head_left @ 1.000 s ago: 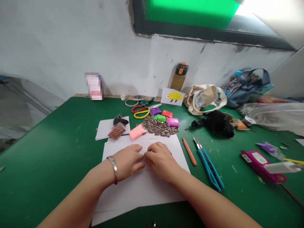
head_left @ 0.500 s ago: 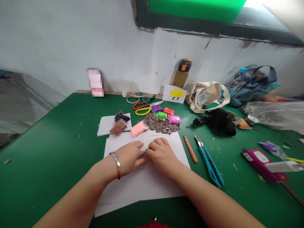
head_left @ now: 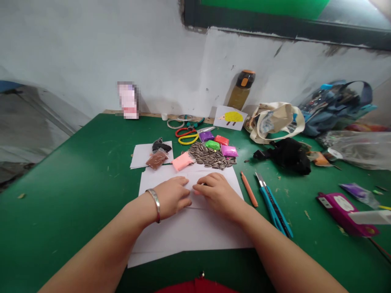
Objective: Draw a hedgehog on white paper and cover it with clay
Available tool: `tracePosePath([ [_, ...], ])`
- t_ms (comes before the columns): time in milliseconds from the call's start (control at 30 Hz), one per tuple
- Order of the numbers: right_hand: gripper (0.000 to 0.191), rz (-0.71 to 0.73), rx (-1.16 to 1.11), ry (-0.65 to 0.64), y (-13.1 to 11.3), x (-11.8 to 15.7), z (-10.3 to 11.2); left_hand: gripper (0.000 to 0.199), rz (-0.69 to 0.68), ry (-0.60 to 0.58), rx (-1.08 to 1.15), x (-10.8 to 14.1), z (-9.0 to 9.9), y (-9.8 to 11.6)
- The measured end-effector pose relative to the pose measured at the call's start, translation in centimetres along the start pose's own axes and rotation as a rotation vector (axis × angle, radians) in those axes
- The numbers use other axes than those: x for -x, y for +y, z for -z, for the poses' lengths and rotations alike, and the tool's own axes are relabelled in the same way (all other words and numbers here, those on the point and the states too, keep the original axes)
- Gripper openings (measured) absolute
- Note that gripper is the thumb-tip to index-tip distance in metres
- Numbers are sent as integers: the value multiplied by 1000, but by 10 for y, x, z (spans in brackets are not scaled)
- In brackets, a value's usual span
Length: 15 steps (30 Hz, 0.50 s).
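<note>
White paper sheets [head_left: 195,232] lie stacked on the green table under both hands. My left hand [head_left: 172,197], with a silver bangle at its wrist, rests on the paper, fingers stretched out and apart, holding nothing. Just to its right, my right hand [head_left: 215,193] has its fingers curled together over the paper. A small pinkish bit and something dark show at its fingertips, too small to name. Beyond the hands are a pink clay packet [head_left: 182,161], a brown clay packet [head_left: 157,159] and a heap of striped sunflower seeds [head_left: 210,156].
Purple [head_left: 207,136], green [head_left: 212,144], red and magenta clay packets lie around the seeds. Scissors [head_left: 187,139] lie behind. An orange crayon-like stick [head_left: 249,189] and a blue utility knife [head_left: 273,207] with its blade out lie right. A hedgehog drawing [head_left: 230,118] leans by a bottle [head_left: 242,90].
My hands have drawn slightly apart, and a small pinkish bit now shows at my right fingertips. The whole view has shifted a little.
</note>
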State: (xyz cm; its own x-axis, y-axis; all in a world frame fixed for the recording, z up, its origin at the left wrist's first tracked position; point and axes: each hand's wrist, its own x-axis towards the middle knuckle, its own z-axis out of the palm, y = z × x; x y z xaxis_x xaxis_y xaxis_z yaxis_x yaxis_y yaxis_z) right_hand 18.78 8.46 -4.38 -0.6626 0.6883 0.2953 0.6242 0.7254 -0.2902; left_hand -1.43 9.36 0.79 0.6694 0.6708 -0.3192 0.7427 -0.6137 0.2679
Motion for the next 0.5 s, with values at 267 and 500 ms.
tracePosePath([
  [267,20,55,105,-113,-6,3,11,29,-42,45,-10,-2,-11,-8],
  [500,16,41,133,-145,-5,0,8,29,-52,99,-2,-4,-22,-14],
])
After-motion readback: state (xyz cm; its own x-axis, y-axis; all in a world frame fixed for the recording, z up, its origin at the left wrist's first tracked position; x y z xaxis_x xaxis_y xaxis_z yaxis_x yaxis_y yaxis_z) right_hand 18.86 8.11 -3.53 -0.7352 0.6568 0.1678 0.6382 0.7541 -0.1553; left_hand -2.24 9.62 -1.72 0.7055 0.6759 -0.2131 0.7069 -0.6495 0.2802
